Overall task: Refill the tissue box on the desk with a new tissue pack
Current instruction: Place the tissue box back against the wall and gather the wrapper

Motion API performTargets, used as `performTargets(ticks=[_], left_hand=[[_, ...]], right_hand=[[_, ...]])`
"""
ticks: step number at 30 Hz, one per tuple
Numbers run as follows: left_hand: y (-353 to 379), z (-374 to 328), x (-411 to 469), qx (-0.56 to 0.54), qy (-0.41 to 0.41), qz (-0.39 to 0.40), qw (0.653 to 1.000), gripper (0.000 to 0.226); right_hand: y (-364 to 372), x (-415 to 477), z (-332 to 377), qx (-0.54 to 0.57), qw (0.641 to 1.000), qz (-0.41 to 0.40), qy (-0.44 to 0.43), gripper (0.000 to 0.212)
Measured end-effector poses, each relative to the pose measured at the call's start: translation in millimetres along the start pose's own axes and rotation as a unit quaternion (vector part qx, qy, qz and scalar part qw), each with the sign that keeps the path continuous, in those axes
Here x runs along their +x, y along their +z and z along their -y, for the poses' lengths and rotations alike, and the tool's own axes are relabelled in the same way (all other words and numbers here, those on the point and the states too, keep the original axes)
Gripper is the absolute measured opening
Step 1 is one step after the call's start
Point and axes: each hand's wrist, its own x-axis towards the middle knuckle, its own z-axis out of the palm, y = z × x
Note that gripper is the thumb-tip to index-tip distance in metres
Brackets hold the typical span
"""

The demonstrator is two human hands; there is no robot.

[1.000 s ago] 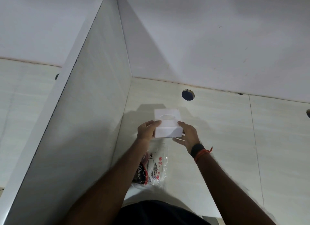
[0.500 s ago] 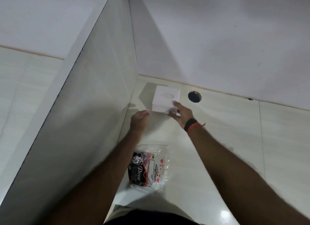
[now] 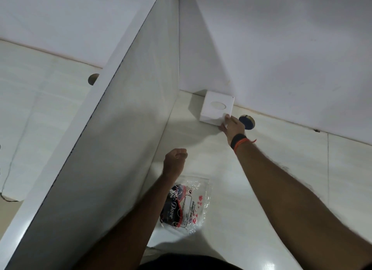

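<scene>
Two bare hands work over a pale desk (image 3: pixel 281 189), bounded at 9 o'clock by a white divider panel (image 3: pixel 124 138). The left hand (image 3: pixel 175 160) is curled into a loose fist, holding nothing and hovering beside the panel. Below it, at 6 o'clock, lies an empty clear plastic wrapper (image 3: pixel 188 204) printed "Dove". At 12 o'clock the white tissue box (image 3: pixel 217 109), oval slot upward, stands against the back wall. The right hand (image 3: pixel 232 126), wearing a black and orange wristband (image 3: pixel 239 141), grips the box's near right corner with its fingertips. A round cable hole (image 3: pixel 248 122) sits just beyond it.
</scene>
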Motion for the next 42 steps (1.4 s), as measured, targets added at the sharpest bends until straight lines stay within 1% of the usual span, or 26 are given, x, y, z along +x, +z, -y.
performTargets(ticks=[1, 3, 5, 6, 8, 10, 11, 12, 14, 16, 17, 19, 21, 23, 24, 25, 28, 31, 33, 34, 36, 37, 39, 42], left_hand=[[-0.1, 2.7, -2.3, 0.016, 0.011, 0.003, 1.0, 0.021], [-0.1, 7.4, -8.8, 0.048, 0.038, 0.009, 0.998, 0.019], [-0.6, 12.3, -15.4, 0.082, 0.057, 0.011, 0.995, 0.021], [-1.8, 15.5, -18.8, 0.101, 0.063, 0.017, 0.993, 0.022], [-6.7, 24.1, -25.5, 0.162, 0.089, 0.02, 0.983, 0.026], [-15.7, 36.1, -31.1, 0.277, 0.133, -0.021, 0.951, 0.032], [-21.9, 41.8, -34.7, 0.325, 0.143, -0.048, 0.934, 0.036], [-28.2, 46.9, -38.7, 0.353, 0.134, -0.071, 0.923, 0.042], [-40.2, 59.1, -45.5, 0.367, 0.097, -0.092, 0.92, 0.053], [-49.4, 71.8, -51.0, 0.351, 0.059, -0.082, 0.931, 0.062], [-52.1, 77.2, -53.5, 0.336, 0.047, -0.077, 0.938, 0.064], [-55.1, 82.5, -59.3, 0.295, 0.032, -0.083, 0.951, 0.067], [-55.8, 85.5, -65.7, 0.266, 0.014, -0.09, 0.96, 0.071], [-55.6, 88.7, -74.4, 0.258, -0.006, -0.067, 0.964, 0.072], [-55.4, 92.1, -79.0, 0.256, -0.017, -0.048, 0.965, 0.069], [-55.2, 96.2, -83.5, 0.252, -0.029, -0.031, 0.967, 0.065], [-55.9, 112.6, -91.3, 0.215, -0.059, -0.004, 0.975, 0.053], [-61.1, 120.8, -96.5, 0.126, -0.07, 0.004, 0.99, 0.045], [-65.9, 116.1, -102.0, 0.048, -0.075, 0.013, 0.996, 0.037], [-68.3, 111.4, -105.5, 0.013, -0.075, 0.02, 0.997, 0.032], [-72.4, 101.9, -112.0, -0.04, -0.074, 0.05, 0.995, 0.025], [-74.8, 98.8, -114.9, -0.059, -0.074, 0.071, 0.993, 0.024], [-80.8, 94.0, -120.2, -0.067, -0.065, 0.117, 0.989, 0.021], [-92.2, 85.6, -130.4, -0.067, -0.05, 0.165, 0.983, 0.016]], right_hand=[[-5.4, 1.5, -2.6, 0.007, 1.0, -0.005, -0.005, 0.033], [-17.6, -2.5, -8.0, 0.059, 0.998, -0.009, -0.003, 0.034], [-31.0, -17.3, -12.8, 0.111, 0.994, -0.008, 0.008, 0.041], [-37.0, -29.1, -16.3, 0.116, 0.993, -0.002, 0.013, 0.039], [-48.9, -57.5, -29.6, 0.088, 0.996, 0.022, 0.024, 0.028], [-62.5, -84.2, -52.8, 0.027, 0.999, 0.026, 0.036, 0.019], [-70.5, -96.0, -66.2, -0.007, 0.999, 0.017, 0.039, 0.017], [-78.7, -106.2, -80.7, -0.036, 0.998, 0.008, 0.043, 0.015], [-93.5, -124.0, -106.9, -0.103, 0.993, -0.011, 0.051, 0.01], [-103.6, -138.9, -125.8, -0.18, 0.982, -0.021, 0.056, 0.005], [-105.9, -145.4, -132.2, -0.209, 0.976, -0.018, 0.058, 0.008], [-105.1, -156.8, -140.2, -0.267, 0.961, -0.01, 0.067, 0.019], [-102.3, -164.5, -146.4, -0.334, 0.94, -0.001, 0.064, 0.039], [-99.1, -170.6, -152.9, -0.381, 0.923, 0.011, 0.054, 0.058], [-98.3, -172.1, -157.2, -0.395, 0.917, 0.021, 0.048, 0.061], [-96.6, -175.1, -159.7, -0.403, 0.914, 0.032, 0.042, 0.058], [-95.1, -180.7, -168.5, -0.4, 0.912, 0.081, 0.048, 0.036], [-96.1, -189.3, -170.7, -0.391, 0.913, 0.103, 0.058, 0.028], [-95.9, -197.1, -165.4, -0.37, 0.922, 0.103, 0.05, 0.032], [-97.3, -201.8, -162.7, -0.353, 0.928, 0.107, 0.054, 0.039], [-101.6, -215.0, -155.7, -0.293, 0.945, 0.114, 0.09, 0.055], [-104.9, -222.3, -153.4, -0.259, 0.952, 0.116, 0.112, 0.06], [-111.0, -238.0, -151.5, -0.224, 0.96, 0.111, 0.13, 0.059], [-114.8, -264.8, -149.2, -0.264, 0.959, 0.076, 0.075, 0.044]])
